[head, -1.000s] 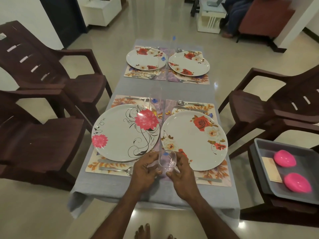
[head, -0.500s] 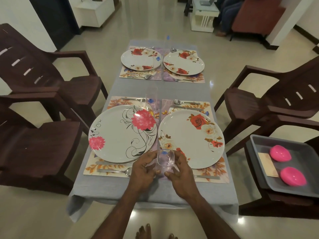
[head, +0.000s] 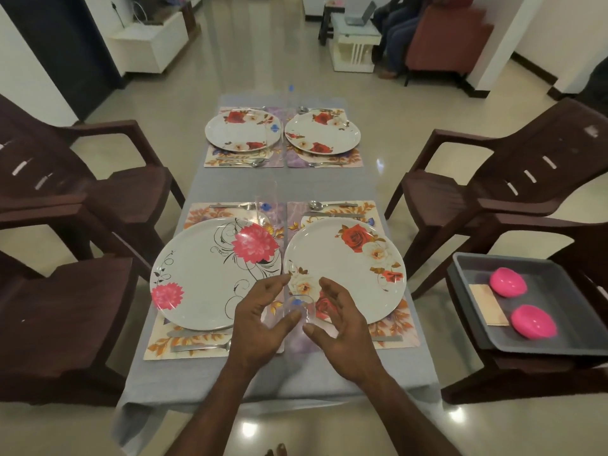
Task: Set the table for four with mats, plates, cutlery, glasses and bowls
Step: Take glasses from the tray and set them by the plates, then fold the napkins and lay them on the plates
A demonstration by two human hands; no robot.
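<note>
Table [head: 283, 185], grey cloth: four floral mats, each with a plate and cutlery. Near pair: pink-flower plate [head: 210, 274] at left, rose plate [head: 348, 264] at right. Clear glass [head: 297, 312] stands upright between them at the near edge. Left hand [head: 263, 320] and right hand [head: 342, 327] flank the glass, fingers loosely spread, grasping nothing; contact with it cannot be told. Grey tray [head: 473, 291] on the chair at right: two pink bowls [head: 508, 282].

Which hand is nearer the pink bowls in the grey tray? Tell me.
Right. The right hand is beside the clear glass, on the side toward the pink bowls; the left hand is across the glass, farther off.
</note>
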